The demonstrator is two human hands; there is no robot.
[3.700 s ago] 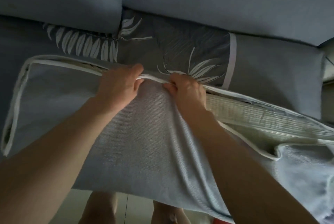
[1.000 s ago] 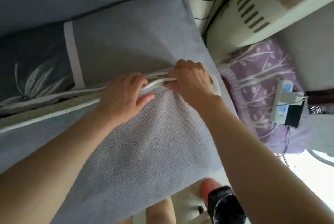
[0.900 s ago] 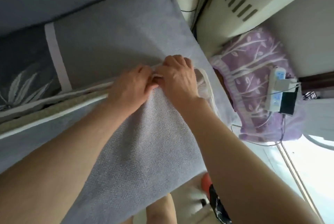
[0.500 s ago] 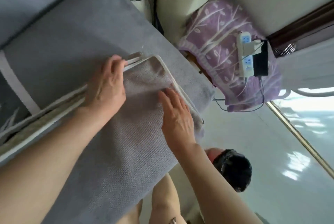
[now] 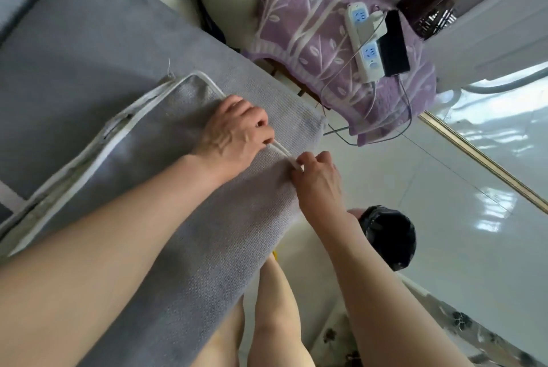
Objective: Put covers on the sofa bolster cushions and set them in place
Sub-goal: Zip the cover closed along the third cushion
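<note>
Half a second ago my right hand (image 5: pixel 318 181) lay flat; now both it and my left hand (image 5: pixel 234 135) pinch the white piping (image 5: pixel 281 153) at the cover (image 5: pixel 184 218) end, centre frame (long side, left, still gaping), so I'm seating the corner.

The near end of the bolster cushion (image 5: pixel 184 218) is covered by the left forearm and cut off at the left edge. The fingertips of the left hand (image 5: pixel 234 132) and right hand (image 5: pixel 317 180) are curled under, so their hold on the white piping (image 5: pixel 284 154) is only partly seen. The upper left corner is blurred.
</note>
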